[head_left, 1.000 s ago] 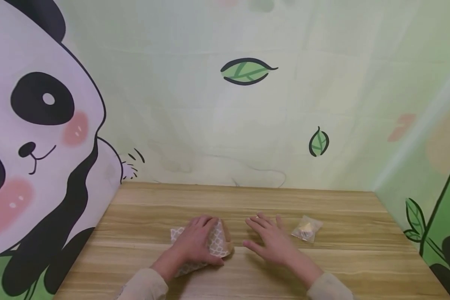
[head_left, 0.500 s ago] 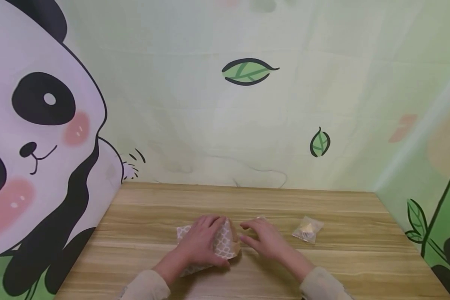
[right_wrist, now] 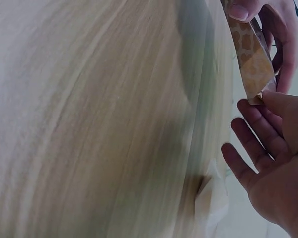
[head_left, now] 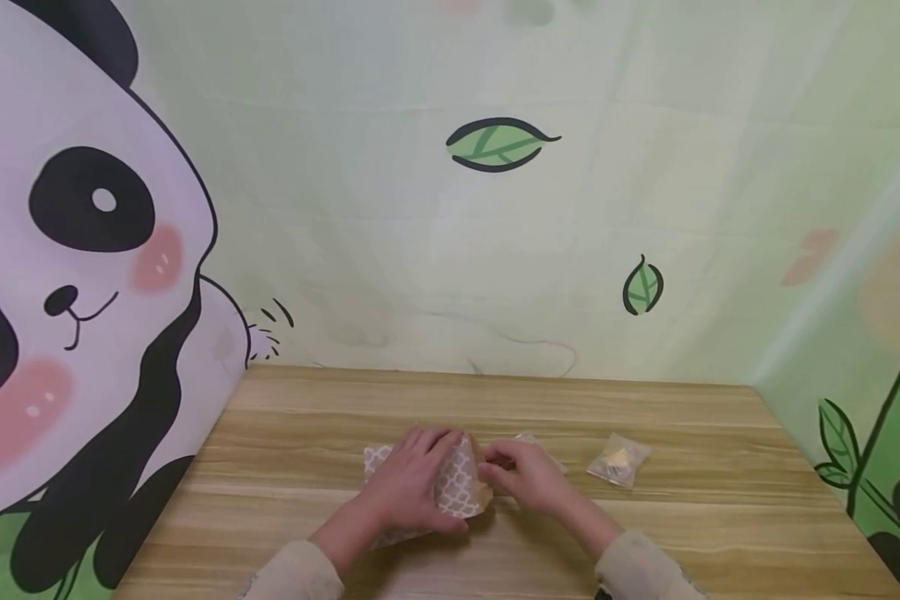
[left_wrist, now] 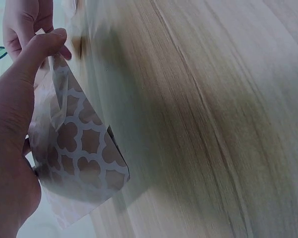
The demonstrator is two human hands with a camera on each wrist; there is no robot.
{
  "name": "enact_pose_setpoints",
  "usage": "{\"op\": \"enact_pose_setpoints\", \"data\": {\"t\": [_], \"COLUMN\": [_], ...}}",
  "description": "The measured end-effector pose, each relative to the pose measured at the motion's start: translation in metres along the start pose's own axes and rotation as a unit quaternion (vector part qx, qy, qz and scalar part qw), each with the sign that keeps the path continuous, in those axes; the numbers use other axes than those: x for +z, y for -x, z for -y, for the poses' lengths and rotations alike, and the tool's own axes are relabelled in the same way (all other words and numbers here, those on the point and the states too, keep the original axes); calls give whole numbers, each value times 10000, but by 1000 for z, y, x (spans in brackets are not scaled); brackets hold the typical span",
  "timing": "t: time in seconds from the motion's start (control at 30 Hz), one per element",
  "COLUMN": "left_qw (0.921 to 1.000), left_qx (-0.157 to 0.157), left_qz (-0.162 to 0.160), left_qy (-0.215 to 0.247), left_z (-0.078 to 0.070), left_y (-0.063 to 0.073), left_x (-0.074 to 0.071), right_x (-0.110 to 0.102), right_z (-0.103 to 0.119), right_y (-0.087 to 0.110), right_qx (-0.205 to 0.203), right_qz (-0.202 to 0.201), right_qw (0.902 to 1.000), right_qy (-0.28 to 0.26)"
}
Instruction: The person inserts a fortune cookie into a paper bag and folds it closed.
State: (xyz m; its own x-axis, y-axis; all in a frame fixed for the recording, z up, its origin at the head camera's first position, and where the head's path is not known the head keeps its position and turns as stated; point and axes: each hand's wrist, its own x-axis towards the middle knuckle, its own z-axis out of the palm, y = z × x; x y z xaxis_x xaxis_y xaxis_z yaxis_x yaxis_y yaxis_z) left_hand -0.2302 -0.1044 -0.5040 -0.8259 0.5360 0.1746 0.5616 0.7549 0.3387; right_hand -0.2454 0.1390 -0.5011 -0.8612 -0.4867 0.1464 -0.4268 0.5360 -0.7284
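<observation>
A paper bag (head_left: 459, 483) with a white lattice pattern on brown lies tilted under my left hand (head_left: 412, 483) in the head view. That hand grips it across the top, thumb on the near side and fingers over the far side. At the bag's brown right end, my right hand (head_left: 528, 475) pinches the edge between thumb and index finger. The right wrist view shows this pinch at a corner of the bag (right_wrist: 251, 54), with the other fingers spread. From the left wrist, the bag's patterned side (left_wrist: 79, 148) and a folded flap show; its inside is hidden.
A small clear packet (head_left: 618, 460) with something yellowish inside lies on the wooden table (head_left: 690, 533) to the right. Another clear packet (head_left: 525, 437) is partly hidden behind my right hand. A cloth backdrop (head_left: 390, 250) with a panda and leaves rises at the table's back edge.
My right hand has moved left to the bag's end, its spread fingers closing into a pinch there. The left hand and bag have shifted slightly right. A packet behind the right hand shows more.
</observation>
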Motion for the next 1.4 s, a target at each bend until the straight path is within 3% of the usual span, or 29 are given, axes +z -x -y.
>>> {"op": "enact_pose_setpoints", "data": {"t": [0.33, 0.57, 0.77, 1.0, 1.17, 1.4], "left_qw": [9998, 9995, 9999, 9995, 9987, 9971], "left_qx": [182, 242, 152, -20, -156, -284], "left_qz": [-95, -163, -26, 105, 20, -26], "left_qy": [-59, -113, 57, 300, 484, 711], "left_z": [3, 4, 4, 8, 11, 10], "left_y": [2, 4, 3, 3, 4, 4], "left_x": [3, 7, 9, 13, 16, 15], "right_x": [2, 5, 7, 7, 7, 7], "right_z": [-7, -9, -5, -4, -5, -12], "right_y": [1, 0, 1, 3, 5, 5], "right_qx": [587, 677, 807, 1104, 1269, 1302], "right_qz": [71, 73, -7, -83, -88, -202], "right_qw": [9934, 9846, 9783, 9643, 9548, 9562], "right_qy": [-981, -1612, -1907, -2407, -2688, -2615]}}
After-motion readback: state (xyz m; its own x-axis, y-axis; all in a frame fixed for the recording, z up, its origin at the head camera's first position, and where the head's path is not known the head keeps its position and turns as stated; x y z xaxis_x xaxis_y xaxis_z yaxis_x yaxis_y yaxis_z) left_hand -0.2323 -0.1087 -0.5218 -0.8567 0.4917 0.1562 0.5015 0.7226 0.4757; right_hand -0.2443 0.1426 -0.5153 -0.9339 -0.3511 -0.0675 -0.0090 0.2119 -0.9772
